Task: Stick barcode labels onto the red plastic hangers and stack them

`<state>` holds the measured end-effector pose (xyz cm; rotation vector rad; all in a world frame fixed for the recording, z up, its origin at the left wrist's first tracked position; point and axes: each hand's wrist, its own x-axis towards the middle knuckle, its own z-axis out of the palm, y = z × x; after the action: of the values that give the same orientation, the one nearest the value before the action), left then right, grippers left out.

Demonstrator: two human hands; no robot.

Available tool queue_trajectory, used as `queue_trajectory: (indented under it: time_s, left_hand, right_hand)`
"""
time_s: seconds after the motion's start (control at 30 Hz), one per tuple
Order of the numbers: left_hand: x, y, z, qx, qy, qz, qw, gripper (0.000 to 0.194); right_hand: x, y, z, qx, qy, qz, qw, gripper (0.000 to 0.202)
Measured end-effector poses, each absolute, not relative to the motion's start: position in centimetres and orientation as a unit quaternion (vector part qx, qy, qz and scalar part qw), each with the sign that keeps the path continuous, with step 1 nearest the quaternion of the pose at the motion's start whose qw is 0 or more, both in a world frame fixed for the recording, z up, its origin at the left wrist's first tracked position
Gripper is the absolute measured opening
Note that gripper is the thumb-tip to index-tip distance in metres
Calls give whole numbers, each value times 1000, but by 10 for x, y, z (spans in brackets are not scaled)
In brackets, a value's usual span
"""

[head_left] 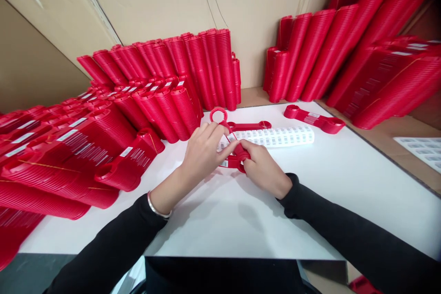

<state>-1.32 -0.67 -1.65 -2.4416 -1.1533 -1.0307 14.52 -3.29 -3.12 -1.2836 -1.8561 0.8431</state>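
Note:
A red plastic piece with a ring at its end (218,114) is held up at a slant over the middle of the white table. My right hand (265,165) is closed around its near end, thumb on top. My left hand (205,144) has its fingers curled over the middle of the same piece, its thumb reaching toward the right hand; whether a label is pinched there is hidden. Just behind the hands lies a curled white sheet of printed labels (275,137). Another red piece (250,126) lies beyond the sheet, and a labelled one (232,163) shows beneath my hands.
Banded stacks of ribbed red pieces (179,115) crowd the left and back. More tall stacks (317,55) lean at the right against cardboard. A single labelled red piece (313,118) lies at the back right. Another label sheet (422,149) rests on cardboard at far right.

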Motion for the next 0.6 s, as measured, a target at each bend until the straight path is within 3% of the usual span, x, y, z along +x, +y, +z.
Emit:
queue_trajectory:
  time_s: [0.13, 0.23, 0.47, 0.6]
  left_hand:
    - [-13, -4, -15, -836, -390, -312, 228, 34]
    - [-14, -1, -15, -832, -394, -307, 241, 40]
    - [-23, 5, -10, -792, -487, -353, 105, 58]
    - [-25, 3, -9, -772, -491, -401, -34, 42]
  right_hand:
    - [145, -35, -29, -483, -728, 334, 353, 28]
    - [146, -34, -30, -478, -730, 332, 358, 31]
    - [143, -36, -30, -470, -734, 333, 359, 20]
    - [142, -36, -29, -475, -742, 335, 334, 21]
